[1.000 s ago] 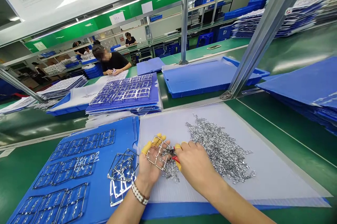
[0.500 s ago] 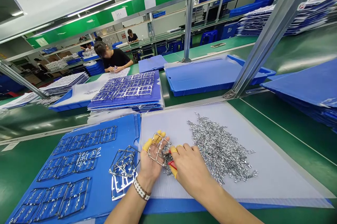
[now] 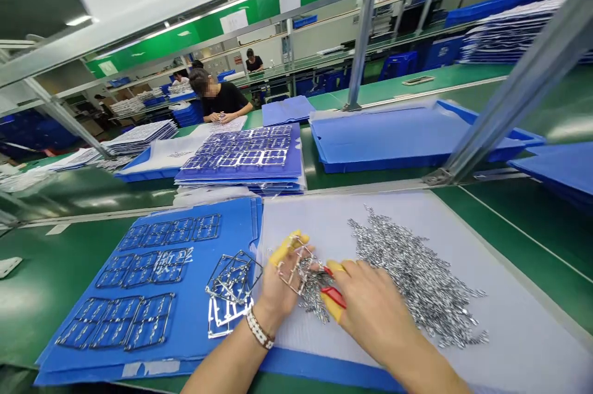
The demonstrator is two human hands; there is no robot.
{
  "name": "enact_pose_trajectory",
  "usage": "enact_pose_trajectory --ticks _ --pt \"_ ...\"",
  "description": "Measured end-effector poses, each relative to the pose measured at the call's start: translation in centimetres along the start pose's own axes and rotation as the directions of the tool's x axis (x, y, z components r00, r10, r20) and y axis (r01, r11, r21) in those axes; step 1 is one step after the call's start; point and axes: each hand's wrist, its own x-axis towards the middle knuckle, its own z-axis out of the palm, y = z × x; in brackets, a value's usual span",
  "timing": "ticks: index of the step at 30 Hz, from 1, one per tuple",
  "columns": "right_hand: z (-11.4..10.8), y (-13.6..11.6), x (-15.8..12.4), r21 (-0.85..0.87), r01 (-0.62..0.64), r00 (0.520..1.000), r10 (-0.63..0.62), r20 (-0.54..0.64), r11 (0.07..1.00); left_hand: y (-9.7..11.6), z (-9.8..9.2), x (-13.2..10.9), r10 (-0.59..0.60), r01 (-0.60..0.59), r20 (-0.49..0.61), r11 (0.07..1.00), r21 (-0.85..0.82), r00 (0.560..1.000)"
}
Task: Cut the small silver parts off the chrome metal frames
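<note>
My left hand (image 3: 280,286), with yellow finger cots and a beaded bracelet, is closed on a small silver metal frame (image 3: 296,264) held above the white sheet (image 3: 519,320). My right hand (image 3: 370,310) grips red-handled cutters (image 3: 334,294) whose tip meets the frame. Below the frame lies a small heap of cut silver parts (image 3: 312,304). A large pile of the same silver parts (image 3: 417,276) spreads to the right of my right hand.
A blue sheet (image 3: 194,314) at left carries rows of uncut frames (image 3: 152,267) and a few loose empty frames (image 3: 229,289). Stacked blue sheets (image 3: 245,162) and a blue tray (image 3: 403,141) lie behind. A slanted metal post (image 3: 514,94) stands at right. Seated people (image 3: 220,100) work farther back.
The view has shifted left and my hands now sit farther right in it. My right hand has drawn back slightly, showing more of the red cutter handles. My left hand keeps its hold on the frame.
</note>
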Motion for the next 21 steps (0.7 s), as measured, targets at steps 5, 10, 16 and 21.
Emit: enact_pose_trajectory --ticks 5,10,16,21 --pt "1.2 3.0 -0.5 0.040 0.233 0.908 -0.202 -0.368 0.972 0.3 0.7 -0.7 0.066 -0.232 0.291 0.778 0.584 0.954" --pt "1.6 3.8 -1.0 0.149 0.269 0.881 -0.181 -0.437 0.952 1.6 1.0 -0.7 -0.020 -0.060 0.164 0.881 0.470 0.986" --pt "1.4 3.8 -1.4 0.303 0.131 0.936 -0.017 -0.351 0.944 2.4 -0.1 0.1 -0.207 0.215 0.071 0.970 -0.114 0.976" --pt "1.3 3.9 -1.6 0.364 0.106 0.948 0.016 -0.317 0.925 5.2 -0.4 -1.5 -0.090 0.123 0.125 0.952 -0.280 0.988"
